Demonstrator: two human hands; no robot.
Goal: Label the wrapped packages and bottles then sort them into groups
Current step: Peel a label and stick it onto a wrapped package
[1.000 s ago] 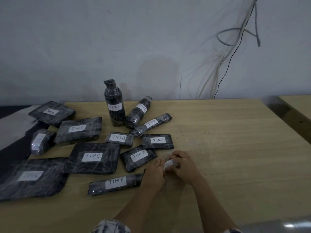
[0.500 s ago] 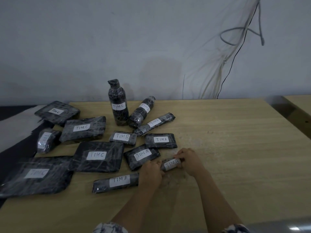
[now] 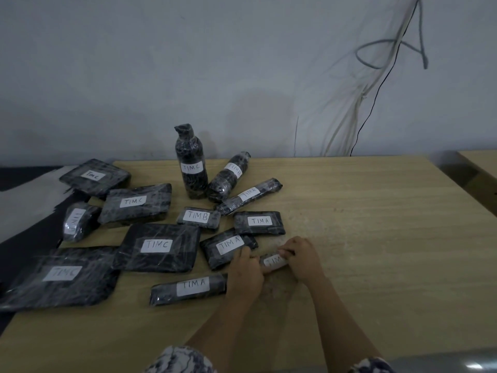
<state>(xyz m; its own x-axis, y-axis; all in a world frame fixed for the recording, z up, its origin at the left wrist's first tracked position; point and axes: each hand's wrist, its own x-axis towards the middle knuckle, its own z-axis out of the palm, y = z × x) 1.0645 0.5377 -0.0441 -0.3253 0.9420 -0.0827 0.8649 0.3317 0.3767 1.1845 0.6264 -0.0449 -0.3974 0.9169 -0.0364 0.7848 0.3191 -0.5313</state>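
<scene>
Handwritten white stickers all over. TIMC is on the upright bottle at 12 o'clock of the pile and on the big flat package at 8. TIMB's on the small package mid-pile, TIMA's on the long package at 6. The small roll at 4 only shows TIM.

1. My hands have parted! A second ago my left hand and right hand were bunched together over the small wrapped package. Now each grips one end.
2. The white label was only a sliver between my fingers, and now it sits in the open between my hands.
3. Half a second back the whole label showed. Now my right fingertips have curled over its right end, covering the last letter.
</scene>
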